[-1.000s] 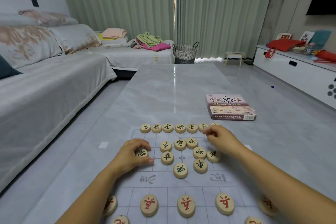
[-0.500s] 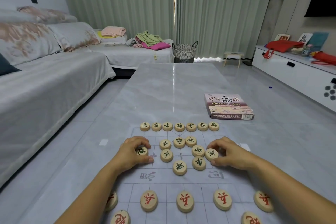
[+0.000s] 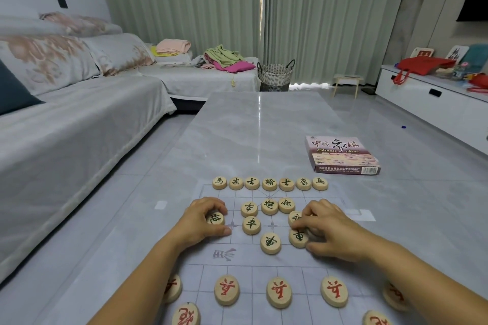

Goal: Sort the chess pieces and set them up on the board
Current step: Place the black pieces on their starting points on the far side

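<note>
**Board** (image 3: 241,270): clear gridded sheet lying flat on the grey table (image 3: 258,124), lower centre of the frame. Its long axis runs from the bottom edge of the frame upward, away from the person.

**Back row** (image 3: 269,183): seven black-lettered discs in a straight left-to-right line along the board's upper edge, side by side, with characters upright to the viewer.

**Loose black discs** (image 3: 251,225): a scatter at mid-board between the hands, lying flat, with characters turned every which way.

**Red discs** (image 3: 279,292): a spaced row across the bottom of the frame, with two more lower down at the frame edge; some are cut off or part-hidden by the forearms.

**Left hand** (image 3: 203,223): at the board's left edge, palm down. The fingers are curled over the held disc (image 3: 215,218), with fingertips on its upper side and the thumb stretched along its lower side.

**Right hand** (image 3: 334,231): right of the scatter, palm down, fingers bent. The fingertips (image 3: 298,224) sit where the upper disc (image 3: 294,216) meets the chariot disc (image 3: 298,237), and the thumb lies just beside the latter's lower right. Whether it actually grips either one cannot be told.

**Box** (image 3: 342,154): a flat carton on the table, up and right of the board and well apart from it. Its long axis runs left to right, with the title upright to the viewer.

**Surroundings**: a covered sofa (image 3: 66,126) at left, a woven basket (image 3: 276,75) at upper centre, and a white cabinet (image 3: 433,103) at right.
</note>
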A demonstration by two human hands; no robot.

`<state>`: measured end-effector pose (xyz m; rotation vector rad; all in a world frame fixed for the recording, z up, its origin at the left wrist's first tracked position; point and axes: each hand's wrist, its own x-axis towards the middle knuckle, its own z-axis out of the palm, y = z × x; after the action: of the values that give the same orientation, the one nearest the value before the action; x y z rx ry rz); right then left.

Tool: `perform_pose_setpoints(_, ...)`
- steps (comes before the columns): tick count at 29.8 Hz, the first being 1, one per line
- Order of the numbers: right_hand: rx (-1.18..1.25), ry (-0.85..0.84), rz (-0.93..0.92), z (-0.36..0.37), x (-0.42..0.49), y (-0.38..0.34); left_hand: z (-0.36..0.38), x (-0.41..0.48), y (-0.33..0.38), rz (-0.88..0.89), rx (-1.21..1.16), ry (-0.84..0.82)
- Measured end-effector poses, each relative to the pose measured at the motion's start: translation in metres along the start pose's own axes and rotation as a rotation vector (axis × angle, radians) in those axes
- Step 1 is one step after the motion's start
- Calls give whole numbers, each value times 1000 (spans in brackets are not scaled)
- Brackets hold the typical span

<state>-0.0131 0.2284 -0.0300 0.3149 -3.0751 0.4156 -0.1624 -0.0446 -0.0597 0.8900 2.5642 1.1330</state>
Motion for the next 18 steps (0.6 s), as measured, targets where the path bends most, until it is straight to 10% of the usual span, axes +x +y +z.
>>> perform_pose_setpoints(9, 333, 321, 441, -21, -10, 36, -1, -2, 1, -14, -23, -14)
perform_pose_setpoints(18, 203, 65, 599, -16, -22, 61, 30, -13, 68, 267, 411, -114)
